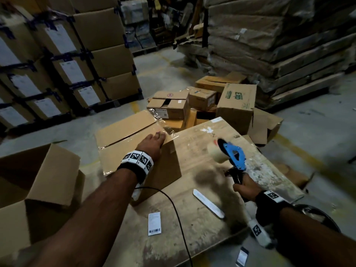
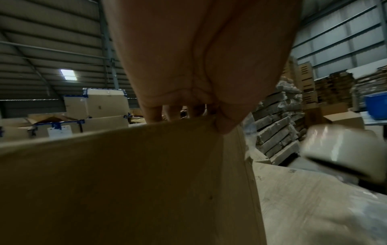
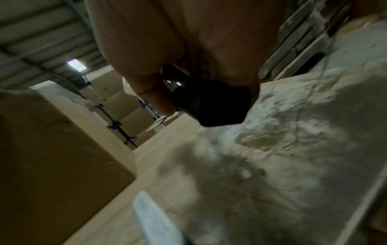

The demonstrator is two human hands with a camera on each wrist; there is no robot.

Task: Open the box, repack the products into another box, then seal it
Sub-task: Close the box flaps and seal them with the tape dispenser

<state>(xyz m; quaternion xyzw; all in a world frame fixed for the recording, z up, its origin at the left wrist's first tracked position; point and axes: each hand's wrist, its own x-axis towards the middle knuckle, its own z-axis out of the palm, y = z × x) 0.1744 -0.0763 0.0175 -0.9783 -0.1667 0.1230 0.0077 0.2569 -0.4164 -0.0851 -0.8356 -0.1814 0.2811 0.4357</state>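
A closed brown cardboard box point(image 1: 134, 143) with clear tape along its top seam stands on a worn work table point(image 1: 202, 189). My left hand point(image 1: 154, 140) lies flat on the box's near right top corner, fingers straight over the edge point(image 2: 188, 114). The box's side point(image 2: 125, 182) fills the left wrist view. My right hand point(image 1: 243, 188) grips the black handle point(image 3: 209, 106) of a blue tape dispenser point(image 1: 234, 154), held above the table to the right of the box, its clear tape roll point(image 2: 339, 149) blurred.
An open empty carton point(image 1: 38, 180) stands at the left. Loose boxes point(image 1: 212, 101) are piled beyond the table, stacked cartons point(image 1: 57, 60) at far left, wrapped pallets point(image 1: 279, 39) at far right. A white strip point(image 1: 209, 204), a barcode label point(image 1: 154, 224) and a black cable point(image 1: 173, 205) lie on the table.
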